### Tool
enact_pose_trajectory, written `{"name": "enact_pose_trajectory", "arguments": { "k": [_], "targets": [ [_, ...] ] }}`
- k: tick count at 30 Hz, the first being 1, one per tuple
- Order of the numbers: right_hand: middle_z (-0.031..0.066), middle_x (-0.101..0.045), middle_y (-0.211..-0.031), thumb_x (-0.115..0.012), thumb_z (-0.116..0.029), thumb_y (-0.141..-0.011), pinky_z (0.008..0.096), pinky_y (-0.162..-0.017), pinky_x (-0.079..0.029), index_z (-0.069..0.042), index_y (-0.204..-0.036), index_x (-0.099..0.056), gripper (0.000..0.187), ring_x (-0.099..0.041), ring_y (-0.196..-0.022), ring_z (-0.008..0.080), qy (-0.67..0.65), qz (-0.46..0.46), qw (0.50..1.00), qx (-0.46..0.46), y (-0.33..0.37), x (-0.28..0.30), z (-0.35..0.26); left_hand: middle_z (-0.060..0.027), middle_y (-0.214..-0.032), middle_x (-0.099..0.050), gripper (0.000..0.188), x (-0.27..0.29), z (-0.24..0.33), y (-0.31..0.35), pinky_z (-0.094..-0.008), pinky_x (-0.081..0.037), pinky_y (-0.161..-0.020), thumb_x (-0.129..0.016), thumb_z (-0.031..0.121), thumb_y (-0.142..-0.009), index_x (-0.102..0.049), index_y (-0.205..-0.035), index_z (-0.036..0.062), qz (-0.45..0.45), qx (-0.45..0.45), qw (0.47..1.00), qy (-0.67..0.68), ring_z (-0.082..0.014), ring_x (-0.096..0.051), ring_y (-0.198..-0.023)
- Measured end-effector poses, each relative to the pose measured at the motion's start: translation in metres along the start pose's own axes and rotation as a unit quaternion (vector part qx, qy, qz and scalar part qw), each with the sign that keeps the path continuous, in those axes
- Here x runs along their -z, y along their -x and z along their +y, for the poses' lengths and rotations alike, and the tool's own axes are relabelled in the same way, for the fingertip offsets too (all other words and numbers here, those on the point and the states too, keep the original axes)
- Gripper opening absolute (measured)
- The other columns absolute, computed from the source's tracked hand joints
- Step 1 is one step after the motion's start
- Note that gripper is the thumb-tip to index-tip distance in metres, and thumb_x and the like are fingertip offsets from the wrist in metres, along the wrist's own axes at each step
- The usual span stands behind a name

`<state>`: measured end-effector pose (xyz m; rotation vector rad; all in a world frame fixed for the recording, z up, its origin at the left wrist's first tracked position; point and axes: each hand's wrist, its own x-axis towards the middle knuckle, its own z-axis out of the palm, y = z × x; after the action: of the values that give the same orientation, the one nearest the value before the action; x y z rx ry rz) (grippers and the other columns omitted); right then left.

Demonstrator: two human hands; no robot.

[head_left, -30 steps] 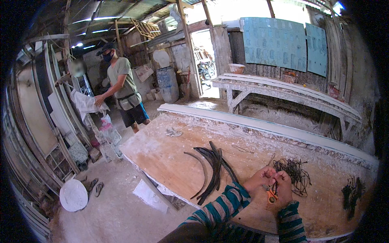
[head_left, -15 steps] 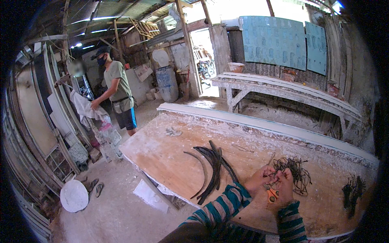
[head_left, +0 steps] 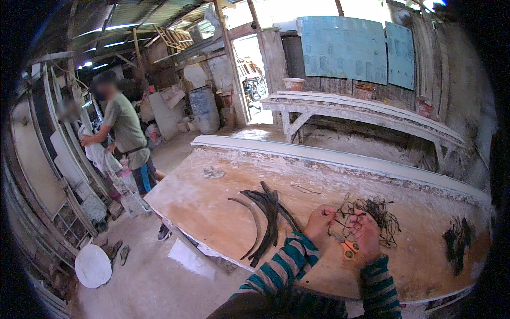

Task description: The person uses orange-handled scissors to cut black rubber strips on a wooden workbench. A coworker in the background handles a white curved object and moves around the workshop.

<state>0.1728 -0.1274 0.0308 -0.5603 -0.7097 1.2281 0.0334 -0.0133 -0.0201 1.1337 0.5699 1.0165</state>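
Observation:
My left hand (head_left: 319,223) and my right hand (head_left: 365,233) are close together over a dusty wooden work table (head_left: 212,212). The right hand grips orange-handled scissors (head_left: 345,246). The left hand pinches a thin dark strand that runs to a tangle of dark wire (head_left: 374,213) lying just beyond both hands. Both sleeves are striped teal and grey. Left of my hands lies a pile of dark curved strips (head_left: 265,218).
A second dark clump (head_left: 456,240) lies at the table's right end. A long white moulding (head_left: 340,159) runs along the far edge. A person in a grey-green shirt (head_left: 125,133) stands at the left by leaning panels. A white disc (head_left: 93,266) lies on the floor. A white bench (head_left: 361,111) stands behind.
My hands have stayed at the wire tangle with small finger shifts. The person at the left has stepped slightly further left toward the panels.

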Motion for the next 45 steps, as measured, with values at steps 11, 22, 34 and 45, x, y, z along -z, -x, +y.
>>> {"name": "enact_pose_trajectory", "arguments": {
  "k": [11,22,34,45],
  "targets": [
    [0.0071,-0.059,-0.076,-0.062,-0.004,-0.081,0.0243,-0.061,-0.048,0.001,-0.093,-0.058,0.013,-0.058,-0.065,0.0111,0.376,0.026,0.917,0.127,-0.012,0.017,0.012,0.0019,-0.065,-0.055,0.017,0.001,0.014,0.004,-0.0219,-0.038,-0.053,-0.061,0.02,-0.086,-0.057,-0.075,0.0083,-0.062,0.043,0.997,-0.018,-0.0066,-0.05,-0.058],
    [-0.002,-0.042,-0.064,-0.057,0.002,-0.081,0.022,-0.051,-0.04,-0.005,-0.101,-0.044,0.025,-0.041,-0.055,0.0062,0.485,0.175,0.826,0.228,-0.025,0.046,0.006,0.0046,-0.074,-0.057,0.012,-0.013,0.012,0.024,-0.0216,-0.043,-0.059,-0.063,0.019,-0.083,-0.058,-0.081,0.0089,-0.414,0.136,0.9,-0.007,-0.006,-0.052,-0.064],
    [0.0031,-0.056,-0.086,-0.06,-0.005,-0.084,0.0248,-0.067,-0.045,-0.002,-0.099,-0.062,0.016,-0.052,-0.077,0.01,0.47,0.122,0.859,0.164,-0.017,0.037,0.004,0.005,-0.069,-0.051,0.008,0.014,0.005,-0.003,-0.0183,-0.04,-0.049,-0.062,0.014,-0.082,-0.055,-0.081,0.0109,-0.083,0.038,0.996,-0.022,-0.0046,-0.047,-0.054],
    [0.0106,-0.055,-0.105,-0.063,-0.012,-0.082,0.035,-0.092,-0.041,-0.001,-0.097,-0.066,0.019,-0.053,-0.103,0.0246,0.481,-0.213,0.848,0.071,0.01,0.001,0.025,0.0044,-0.068,-0.051,0.004,0.014,0.019,0.008,-0.0218,-0.041,-0.051,-0.058,0.015,-0.084,-0.058,-0.083,0.0107,0.119,0.022,0.993,-0.005,-0.0065,-0.047,-0.058]
  ]
}}
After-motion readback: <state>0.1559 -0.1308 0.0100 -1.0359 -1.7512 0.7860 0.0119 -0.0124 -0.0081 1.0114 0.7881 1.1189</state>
